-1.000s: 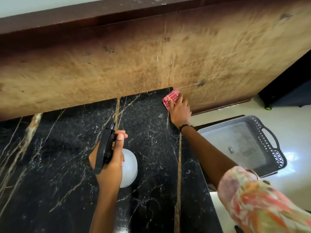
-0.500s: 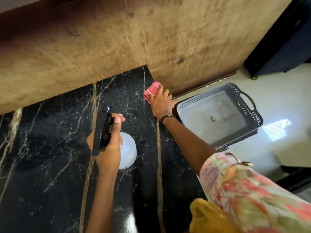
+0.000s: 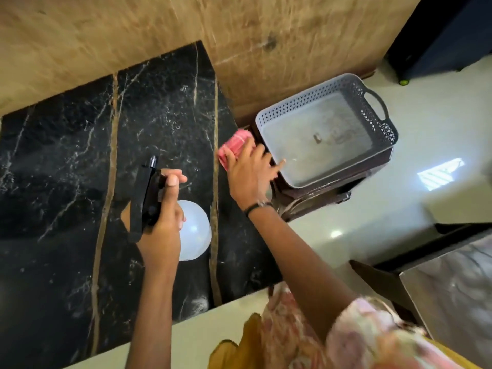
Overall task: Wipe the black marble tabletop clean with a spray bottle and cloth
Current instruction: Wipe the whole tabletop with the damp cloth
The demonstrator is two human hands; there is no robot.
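Note:
The black marble tabletop point(image 3: 66, 161) with gold and white veins fills the left half of the view. My left hand point(image 3: 162, 222) grips a spray bottle point(image 3: 193, 230) with a black trigger head and a translucent white body, held above the middle of the top. My right hand point(image 3: 249, 171) presses a red-and-white checked cloth point(image 3: 234, 146) flat at the tabletop's right edge, fingers spread, some reaching past the edge.
A brown stone-look wall point(image 3: 239, 35) rises behind the tabletop. A grey perforated basket point(image 3: 383, 131) sits on a dark stand just right of the table. Pale glossy floor point(image 3: 439, 129) lies beyond, with a dark cabinet point(image 3: 452, 35) at top right.
My right hand has slid the cloth from the back corner by the wall toward me along the right edge. The left hand stays put with the bottle; the view has shifted right.

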